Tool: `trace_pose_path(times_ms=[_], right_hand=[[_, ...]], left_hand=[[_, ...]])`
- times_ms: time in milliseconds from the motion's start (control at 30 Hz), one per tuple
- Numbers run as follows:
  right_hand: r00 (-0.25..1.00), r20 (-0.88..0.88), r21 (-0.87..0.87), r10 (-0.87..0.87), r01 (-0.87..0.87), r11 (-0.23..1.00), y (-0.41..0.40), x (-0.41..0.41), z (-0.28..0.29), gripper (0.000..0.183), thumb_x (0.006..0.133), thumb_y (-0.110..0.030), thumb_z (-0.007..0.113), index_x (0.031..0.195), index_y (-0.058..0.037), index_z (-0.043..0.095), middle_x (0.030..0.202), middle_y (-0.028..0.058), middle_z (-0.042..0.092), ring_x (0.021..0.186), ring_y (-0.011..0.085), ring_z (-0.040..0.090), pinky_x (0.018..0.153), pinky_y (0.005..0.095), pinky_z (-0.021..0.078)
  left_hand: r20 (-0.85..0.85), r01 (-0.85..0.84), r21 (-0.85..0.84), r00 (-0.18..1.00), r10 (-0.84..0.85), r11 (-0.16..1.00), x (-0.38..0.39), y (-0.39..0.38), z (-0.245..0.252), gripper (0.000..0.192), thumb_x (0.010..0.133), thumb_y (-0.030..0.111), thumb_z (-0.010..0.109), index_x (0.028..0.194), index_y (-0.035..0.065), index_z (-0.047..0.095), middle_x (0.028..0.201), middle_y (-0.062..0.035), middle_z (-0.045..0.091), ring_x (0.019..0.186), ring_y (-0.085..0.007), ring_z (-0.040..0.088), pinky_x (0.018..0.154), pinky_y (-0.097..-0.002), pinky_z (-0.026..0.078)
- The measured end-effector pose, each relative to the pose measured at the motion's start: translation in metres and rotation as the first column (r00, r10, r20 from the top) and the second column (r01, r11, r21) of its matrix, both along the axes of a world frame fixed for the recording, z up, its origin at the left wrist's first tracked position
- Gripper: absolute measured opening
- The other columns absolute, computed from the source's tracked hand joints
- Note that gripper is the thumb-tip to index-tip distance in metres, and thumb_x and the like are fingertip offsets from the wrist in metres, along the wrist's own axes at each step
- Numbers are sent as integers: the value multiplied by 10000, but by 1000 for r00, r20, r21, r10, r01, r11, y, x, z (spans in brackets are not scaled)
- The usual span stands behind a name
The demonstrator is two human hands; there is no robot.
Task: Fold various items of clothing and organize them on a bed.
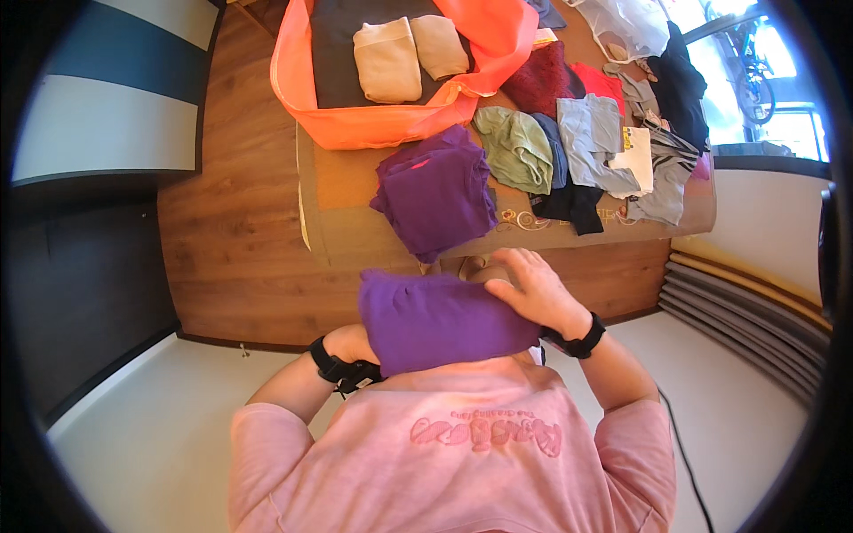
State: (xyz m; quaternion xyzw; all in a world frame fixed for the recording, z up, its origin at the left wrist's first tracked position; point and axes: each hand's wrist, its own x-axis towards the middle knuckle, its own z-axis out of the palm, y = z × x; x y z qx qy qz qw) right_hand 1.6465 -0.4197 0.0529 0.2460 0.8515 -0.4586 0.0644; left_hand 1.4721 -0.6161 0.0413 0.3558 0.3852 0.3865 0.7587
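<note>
A folded purple garment (pixel 446 323) is in front of my chest, draped over my left arm. My left wrist (pixel 353 343) passes beneath its left side, and the cloth hides that hand and its fingers. Against the garment's upper right corner rests my right hand (pixel 533 290), thumb over the cloth and the other fingers stretched out beyond its edge. Each wrist has a black strap with a device. Just ahead, a stack of folded purple garments (pixel 436 193) lies at the front edge of the patterned mat (pixel 346 233).
An orange fabric bin (pixel 373 133) holds folded beige garments (pixel 386 60). Right of it lie a green garment (pixel 513 150), a grey garment (pixel 590 140), a dark red fuzzy garment (pixel 536 80) and a clear plastic bag (pixel 623 26). Folded panels (pixel 740 313) stand at right; cabinets (pixel 106 133) at left.
</note>
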Motion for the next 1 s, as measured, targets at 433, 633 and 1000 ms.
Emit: trace_pose_path(times_ms=[433,633,1000], right_hand=[[891,-136,-578,-434,284,764,-15,26,30,632,791,1,552,1326,-17,215,1294,106,359,1196,155,329,991,273,254],[961,231,-62,155,-144,988,-8,30,32,185,766,-220,592,890,-88,630,1034,193,537,971,358,487,845,388,387],[944,3,-115,330,-328,938,-22,-24,7,440,746,-243,602,1114,-30,485,970,198,570,862,342,553,736,391,450]], left_hand=[[142,-227,-426,939,313,876,-9,-34,3,312,885,146,458,1161,6,491,1181,-112,490,1093,-180,449,909,-289,361],[335,-427,-427,744,578,797,-5,-35,38,679,871,206,489,1365,64,46,1278,-109,390,1136,-166,418,930,-317,341],[-680,-237,291,630,375,927,-43,32,42,133,717,-15,587,839,36,604,814,-69,576,774,-170,556,695,-260,436]])
